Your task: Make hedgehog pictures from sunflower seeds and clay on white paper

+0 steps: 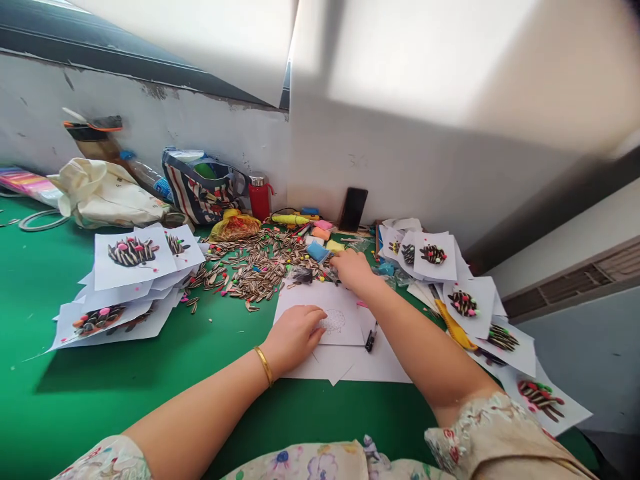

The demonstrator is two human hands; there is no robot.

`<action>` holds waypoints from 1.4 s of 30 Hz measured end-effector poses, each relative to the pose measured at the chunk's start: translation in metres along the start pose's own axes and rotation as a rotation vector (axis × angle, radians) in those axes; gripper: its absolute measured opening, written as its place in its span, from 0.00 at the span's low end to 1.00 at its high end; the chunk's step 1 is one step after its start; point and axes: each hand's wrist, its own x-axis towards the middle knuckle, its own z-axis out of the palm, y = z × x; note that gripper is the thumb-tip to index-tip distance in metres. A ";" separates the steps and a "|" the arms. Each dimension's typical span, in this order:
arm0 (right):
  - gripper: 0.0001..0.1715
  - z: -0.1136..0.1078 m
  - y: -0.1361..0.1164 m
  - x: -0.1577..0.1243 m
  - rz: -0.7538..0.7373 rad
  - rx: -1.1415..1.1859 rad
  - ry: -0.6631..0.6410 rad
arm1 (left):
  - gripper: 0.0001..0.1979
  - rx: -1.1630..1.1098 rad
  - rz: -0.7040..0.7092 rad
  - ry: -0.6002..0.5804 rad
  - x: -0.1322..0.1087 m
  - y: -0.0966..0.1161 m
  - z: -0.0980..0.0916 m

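My left hand [295, 339], with a gold bangle at the wrist, lies flat and open on a white sheet of paper [300, 300]. The sheet carries a small pencil drawing [334, 321] of a rounded, scale-patterned shape, just right of my fingers. My right hand [354, 270] reaches past the sheet's far edge, its fingers bent together among small clay packets. What those fingertips hold is hidden. Closest to them are a blue packet [317, 251], a yellow packet [335, 246] and a dark clay packet [301, 275]. Striped sunflower seeds [257, 270] spread left of the packets, mixed with coloured beads.
Seed-decorated cards are stacked at left [133, 277] and right [480, 307]. A yellow cutter [453, 325] lies by the right stack; a black pen [371, 338] is on the paper. Along the wall stand a phone [353, 209], red bottle [259, 199], striped bag [200, 190] and cream bag [103, 193].
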 end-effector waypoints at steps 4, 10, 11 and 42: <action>0.15 -0.009 0.004 -0.004 0.030 0.032 0.108 | 0.14 0.007 0.001 -0.005 0.000 0.000 -0.001; 0.13 -0.012 0.007 -0.063 0.280 0.741 0.349 | 0.22 0.016 0.024 0.003 0.000 0.000 -0.001; 0.12 -0.005 0.007 -0.078 0.305 0.890 0.261 | 0.25 0.019 0.032 0.002 -0.001 0.000 -0.001; 0.13 0.008 -0.040 -0.116 -0.115 0.754 0.463 | 0.16 -1.281 -0.711 0.147 0.031 0.020 -0.019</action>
